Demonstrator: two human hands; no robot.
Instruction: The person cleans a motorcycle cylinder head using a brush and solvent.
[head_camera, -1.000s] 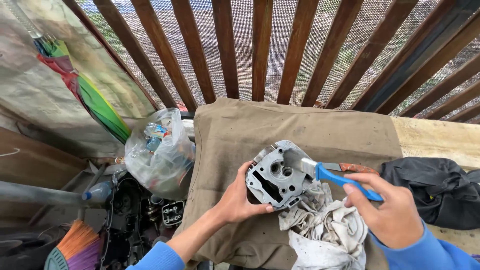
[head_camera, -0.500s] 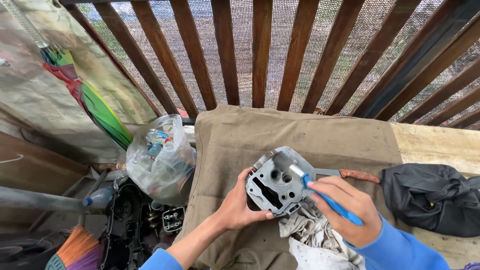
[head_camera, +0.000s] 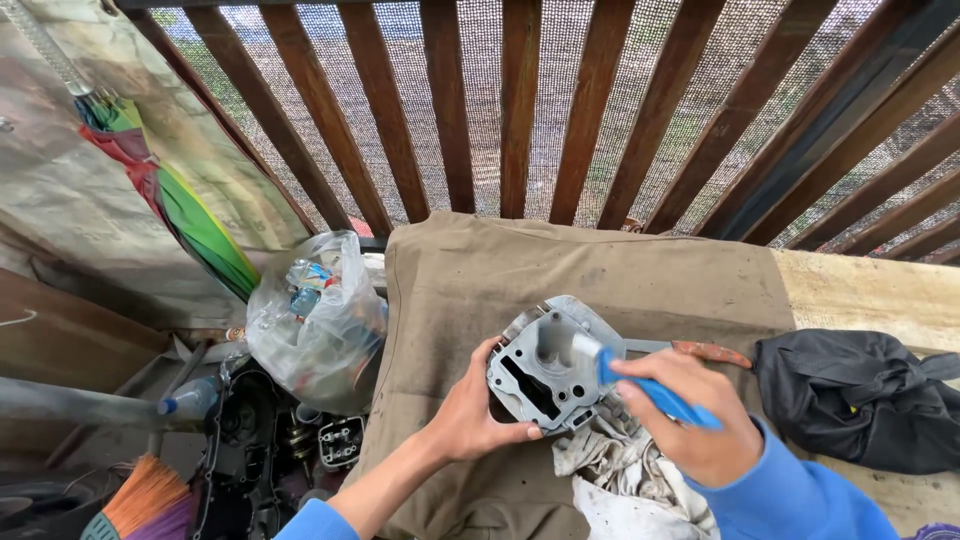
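**A:** What am I looking at, biggest thing first?

**B:** I see a brown cloth (head_camera: 600, 270) draped over a bench before a slatted wooden fence (head_camera: 520, 110). A black bag (head_camera: 860, 400) lies at its right end, and a clear plastic bag (head_camera: 318, 320) sits just beside its left edge.

**A:** And the hands?

**B:** My left hand (head_camera: 470, 415) cups a grey metal engine part (head_camera: 550, 365) from its left side, fingers wrapped around the edge, above a white rag (head_camera: 625, 475). My right hand (head_camera: 695, 420) pinches a blue toothbrush (head_camera: 640, 385), bristles touching the part.
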